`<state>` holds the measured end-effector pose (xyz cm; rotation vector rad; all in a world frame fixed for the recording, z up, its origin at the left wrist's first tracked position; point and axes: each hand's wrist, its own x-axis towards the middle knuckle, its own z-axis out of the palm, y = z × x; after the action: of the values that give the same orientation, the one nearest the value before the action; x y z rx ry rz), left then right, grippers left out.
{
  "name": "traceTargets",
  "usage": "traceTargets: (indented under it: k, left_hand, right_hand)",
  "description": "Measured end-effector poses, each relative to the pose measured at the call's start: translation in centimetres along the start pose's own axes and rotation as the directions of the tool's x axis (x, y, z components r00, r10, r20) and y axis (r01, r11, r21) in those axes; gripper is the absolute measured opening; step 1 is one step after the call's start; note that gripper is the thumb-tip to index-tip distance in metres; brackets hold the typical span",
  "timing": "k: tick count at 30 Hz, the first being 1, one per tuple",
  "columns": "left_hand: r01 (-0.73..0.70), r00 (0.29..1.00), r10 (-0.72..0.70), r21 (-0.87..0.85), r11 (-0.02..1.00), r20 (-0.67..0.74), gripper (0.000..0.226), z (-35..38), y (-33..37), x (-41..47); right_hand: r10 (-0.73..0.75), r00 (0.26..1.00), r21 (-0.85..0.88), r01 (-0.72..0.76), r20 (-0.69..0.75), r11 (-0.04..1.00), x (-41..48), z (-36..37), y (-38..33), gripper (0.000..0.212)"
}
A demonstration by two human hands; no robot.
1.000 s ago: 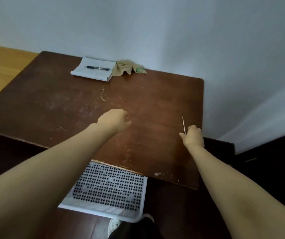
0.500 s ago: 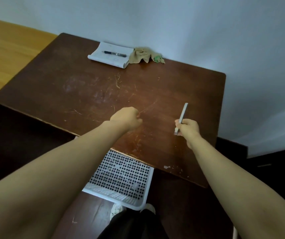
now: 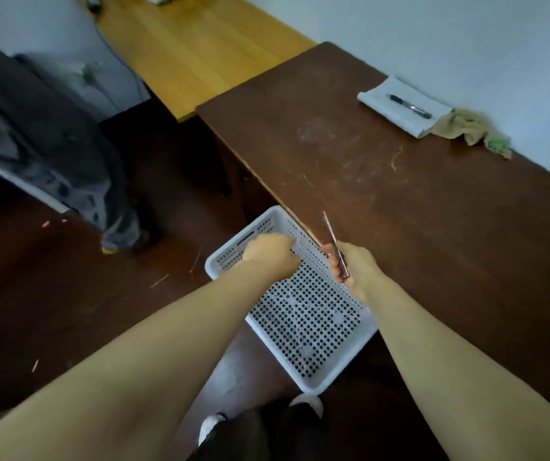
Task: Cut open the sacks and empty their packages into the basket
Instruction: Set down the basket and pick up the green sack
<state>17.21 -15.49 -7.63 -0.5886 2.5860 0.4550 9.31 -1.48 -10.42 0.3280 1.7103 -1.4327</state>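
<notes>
White basket point(image 3: 316, 387) lies directly below your left hand point(image 3: 271, 251), which is curled on nothing visible. Your right hand point(image 3: 353, 268) grips the knife point(image 3: 330, 232) just beside it, blade pointing far.

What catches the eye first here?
The right hand grips a thin knife, blade pointing up and away, at the near edge of the dark table. Just left, the left hand, fingers curled, hangs over the white perforated basket on the floor. A notepad with a pen lies at the table's far side by the wall.
</notes>
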Motion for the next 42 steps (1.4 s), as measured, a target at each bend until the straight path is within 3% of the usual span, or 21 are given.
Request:
traceTargets:
  k: [3, 10, 15, 22, 26, 31, 34, 42]
  left_hand:
    - [0.102, 0.992, -0.104, -0.031, 0.994, -0.076, 0.054, 0.2, -5.5, -2.9]
    - [0.362, 0.908, -0.397, -0.226, 0.904, -0.134, 0.049, 2.8, -19.9, -13.9]
    - [0.553, 0.775, -0.624, -0.372, 0.746, -0.099, 0.038, 6.5, -31.5, -25.5]
    - [0.716, 0.544, -0.839, -0.534, 0.450, 0.022, 0.041, 13.8, -45.6, -42.4]
    - [0.747, 0.397, -0.911, -0.615, 0.250, 0.112, 0.037, 17.7, -50.8, -50.9]
    - [0.742, 0.230, -0.947, -0.670, 0.022, 0.223, 0.035, 21.1, -55.8, -58.1]
    - [0.723, 0.175, -0.946, -0.688, -0.064, 0.273, 0.034, 22.6, -58.7, -61.1]
    - [0.723, 0.015, -0.938, -0.652, -0.228, 0.345, 0.033, 24.0, -71.0, -67.8]
  right_hand:
    - [-0.003, 0.996, -0.021, 0.005, 0.088, 1.000, -1.0, 5.2, 0.6, 0.018]
    - [0.009, 0.948, -0.269, 0.081, 0.317, 0.960, -5.7, 21.2, 5.0, 0.020]
    - [0.064, 0.880, -0.419, 0.160, 0.471, 0.894, -10.7, 34.7, 12.4, 0.024]
    - [0.212, 0.751, -0.626, 0.321, 0.626, 0.711, -19.8, 51.6, 24.6, 0.020]
    - [0.373, 0.667, -0.668, 0.256, 0.645, 0.699, -25.6, 59.5, 30.9, 0.020]
    - [0.466, 0.632, -0.752, 0.306, 0.619, 0.584, -29.9, 66.8, 36.4, 0.024]
    - [0.499, 0.630, -0.781, 0.306, 0.595, 0.544, -31.2, 70.9, 39.2, 0.024]
    - [0.571, 0.585, -0.791, 0.220, 0.575, 0.571, -33.3, 85.5, 45.4, 0.025]
